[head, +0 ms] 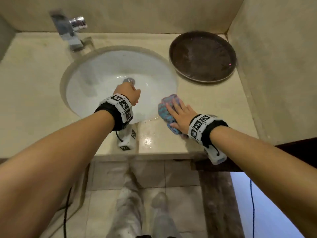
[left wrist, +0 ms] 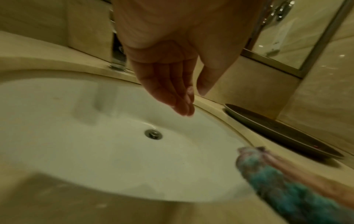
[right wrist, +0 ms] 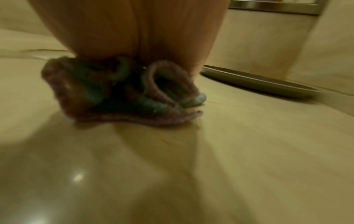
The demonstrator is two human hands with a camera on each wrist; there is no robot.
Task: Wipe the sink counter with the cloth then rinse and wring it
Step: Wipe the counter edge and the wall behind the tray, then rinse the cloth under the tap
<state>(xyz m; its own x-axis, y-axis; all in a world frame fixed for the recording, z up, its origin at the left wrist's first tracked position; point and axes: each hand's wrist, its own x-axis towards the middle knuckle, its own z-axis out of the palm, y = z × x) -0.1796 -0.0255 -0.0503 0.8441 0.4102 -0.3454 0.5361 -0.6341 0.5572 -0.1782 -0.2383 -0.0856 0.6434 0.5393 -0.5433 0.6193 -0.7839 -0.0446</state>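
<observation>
Head view is showing the right hand [head: 181, 114] lying flat, fingers straight and spread, pressing on the bunched blue-and-pink knitted cloth [head: 167, 111] against the glossy beige stone sink counter [head: 205, 103]. That cloth is sitting on the counter just right of the white oval sink basin [head: 103, 83], near its rim, with the round dark brown tray [head: 202, 56] further back and apart from it. Its long axis is running from the near right toward the far left, its far end pointing roughly at the basin's back edge.

Right wrist view is showing the cloth [right wrist: 122, 91] folded in soft, thick loops under the palm, so it is looking limp and spongy, light when dry but probably heavier and drippy once soaked. Water beads are glinting on the counter near the basin rim, so the surface is likely slick and the cloth should be sliding easily under a flat palm. For rinsing and wringing, gathering it at both ends of the long axis would seem best.

Left hand [left wrist: 172, 84] is hanging over the basin, holding nothing, fingers relaxed and lightly bent, close together, above the metal drain [left wrist: 153, 134]. The chrome tap [head: 72, 31] is standing at the back left, untouched.
</observation>
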